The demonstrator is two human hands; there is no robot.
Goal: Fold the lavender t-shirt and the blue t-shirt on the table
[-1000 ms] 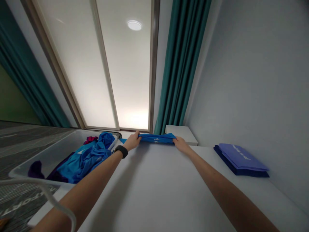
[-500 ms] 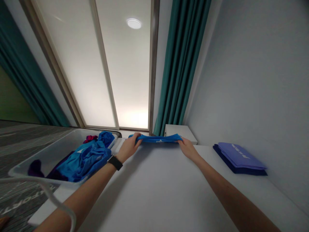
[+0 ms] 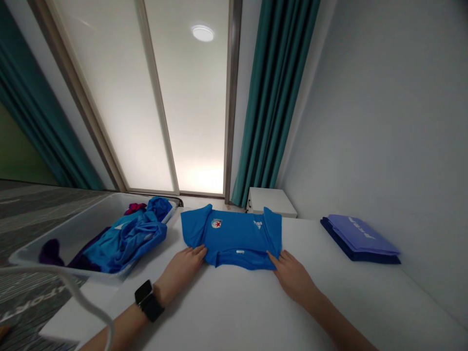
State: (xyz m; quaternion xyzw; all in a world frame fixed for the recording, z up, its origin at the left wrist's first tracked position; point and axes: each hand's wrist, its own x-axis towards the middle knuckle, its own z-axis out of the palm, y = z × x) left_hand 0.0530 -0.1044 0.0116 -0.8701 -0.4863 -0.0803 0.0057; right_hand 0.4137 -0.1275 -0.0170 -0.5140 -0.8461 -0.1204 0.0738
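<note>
A bright blue shirt (image 3: 234, 236) lies spread on the white table (image 3: 234, 312), with small logos near its far edge. My left hand (image 3: 183, 265), a black watch on its wrist, pinches the shirt's near left edge. At the near right edge my right hand (image 3: 292, 275) also holds the cloth, fingers closed on it. Both hands rest low on the table top.
A white bin (image 3: 73, 229) at the left holds crumpled blue and purple clothes (image 3: 124, 236). Folded purple and dark blue garments (image 3: 360, 236) are stacked by the right wall. A small white cabinet (image 3: 272, 201), teal curtains and a frosted window stand behind. A white cable (image 3: 73, 287) crosses bottom left.
Both hands have pulled the blue shirt from the table's far edge toward me, and it now lies spread flat instead of bunched in a strip.
</note>
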